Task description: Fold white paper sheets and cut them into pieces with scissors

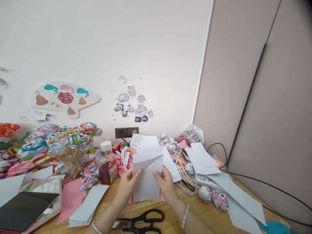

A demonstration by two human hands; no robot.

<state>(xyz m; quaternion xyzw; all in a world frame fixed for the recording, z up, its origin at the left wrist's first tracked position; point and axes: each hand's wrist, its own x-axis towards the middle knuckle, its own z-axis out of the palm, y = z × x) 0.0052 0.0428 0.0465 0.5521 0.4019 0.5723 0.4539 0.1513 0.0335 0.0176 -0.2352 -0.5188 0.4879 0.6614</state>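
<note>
A folded sheet of white paper [147, 188] is held upright in front of me, its top edge parted into layers. My left hand [129, 182] grips its left side, thumb on the near face. On the opposite edge my right hand [165, 183] pinches it the same way; the fingers behind are hidden. Below the paper, black-handled scissors [141, 221] lie on the wooden table [202, 214]. Behind it are a sheet with writing [143, 142] and a pile of pink paper strips [123, 164].
Paper flowers on sticks [78, 139] stand at left, near a bottle of dark red liquid [104, 169]. A tablet [26, 209] and cut white paper [89, 204] lie in front. Right are a bead string [188, 188], crumpled paper balls [204, 194], loose sheets [243, 195] and a black cable [265, 186].
</note>
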